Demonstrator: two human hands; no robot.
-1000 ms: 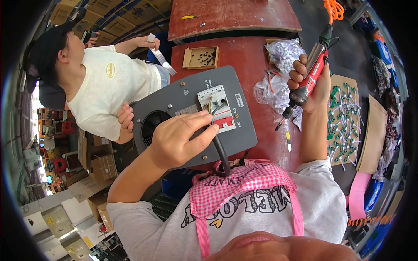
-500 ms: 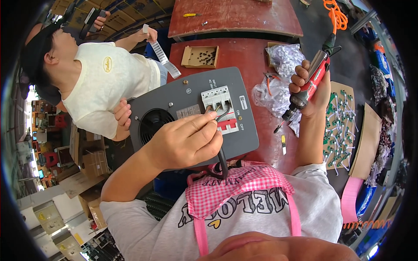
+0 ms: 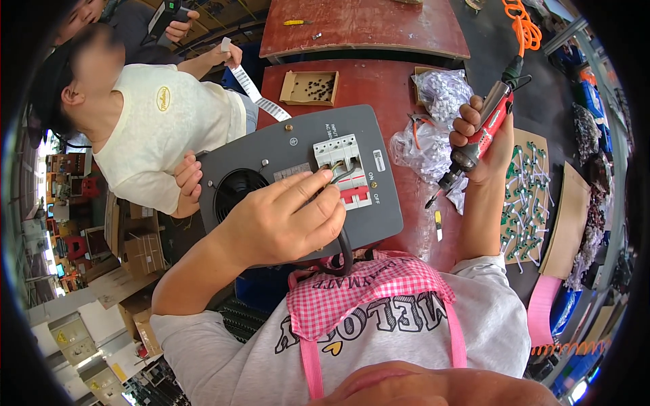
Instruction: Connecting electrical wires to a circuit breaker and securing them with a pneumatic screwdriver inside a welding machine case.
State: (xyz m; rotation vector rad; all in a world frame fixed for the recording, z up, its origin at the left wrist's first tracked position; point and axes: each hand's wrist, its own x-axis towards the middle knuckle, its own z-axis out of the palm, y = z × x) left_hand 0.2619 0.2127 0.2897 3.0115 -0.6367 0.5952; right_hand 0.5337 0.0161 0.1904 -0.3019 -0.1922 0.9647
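Note:
A dark grey equipment box [image 3: 382,220] with a round black fan grille and a white circuit breaker [image 3: 336,145] with a red switch [image 3: 354,195] faces me. My left hand [image 3: 288,213] pinches wires [image 3: 344,174] at the breaker's lower openings; fingers partly hide their ends. The thick black cable [image 3: 346,252] loops down below that hand. Raised at the right, my right hand [image 3: 500,152] grips a red and silver power screwdriver [image 3: 489,130], its bit pointing down-left, apart from the box. A co-worker's hand [image 3: 188,177] rests at the box's left edge.
Behind the box, a shallow cardboard tray [image 3: 292,88] holds small black parts. Plastic bags [image 3: 440,95] of parts and a yellow knife [image 3: 439,224] lie on the red table. Cardboard [image 3: 540,145] with green-ended pieces is at right. The co-worker holds a label strip [image 3: 249,86]; another person holds a handheld device [image 3: 162,19].
My left hand has shifted slightly left and up against the wires. The label strip has swung rightward, and another person with the handheld device has come further into view. The screwdriver has hardly moved.

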